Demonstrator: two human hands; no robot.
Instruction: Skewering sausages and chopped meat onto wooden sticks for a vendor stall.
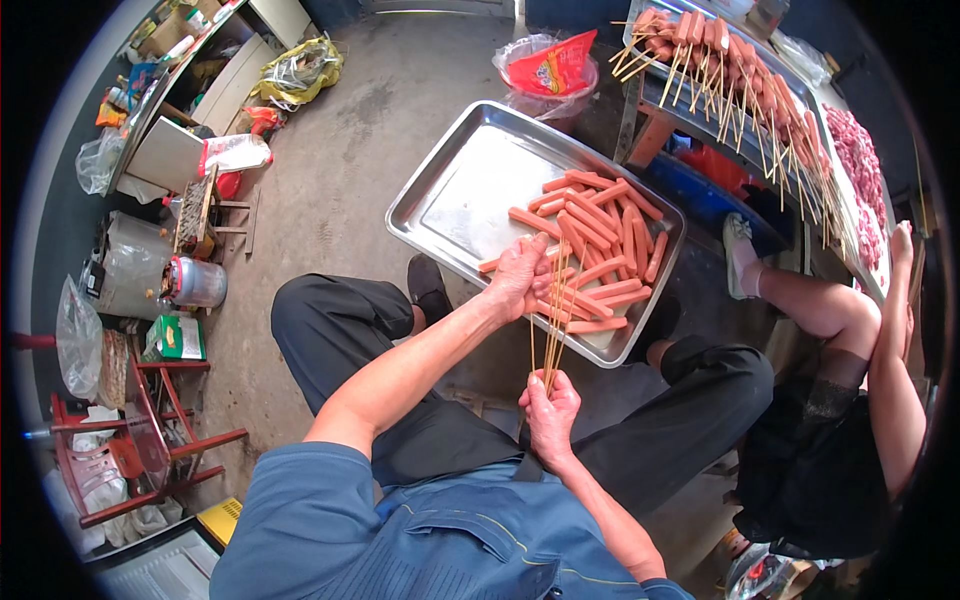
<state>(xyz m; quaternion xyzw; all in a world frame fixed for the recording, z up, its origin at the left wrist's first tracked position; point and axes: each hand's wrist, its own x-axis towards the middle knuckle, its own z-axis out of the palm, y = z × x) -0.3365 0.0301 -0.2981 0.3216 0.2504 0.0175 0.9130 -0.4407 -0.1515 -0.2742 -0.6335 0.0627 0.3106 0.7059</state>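
My left hand [520,279] is curled around what looks like a pink sausage, mostly hidden by the fingers, at the near edge of a steel tray [442,176]. One thin skewer runs up from my right hand to just under it. My right hand [551,411], nearer my body, grips the lower ends of several wooden skewers [556,322]. Their upper parts fan out over the tray's near rim, beside my left hand. Loose sausages [600,232] lie heaped in the right part of the tray, between my knees.
Skewered sausages [739,64] fill a tray on a stand at upper right, beside chopped meat [859,165]. A person's bare leg [814,304] and arm are close on the right. Beyond the tray stands a lined bin [581,86]. Red chairs [150,435] and a lidded jar [196,282] stand left.
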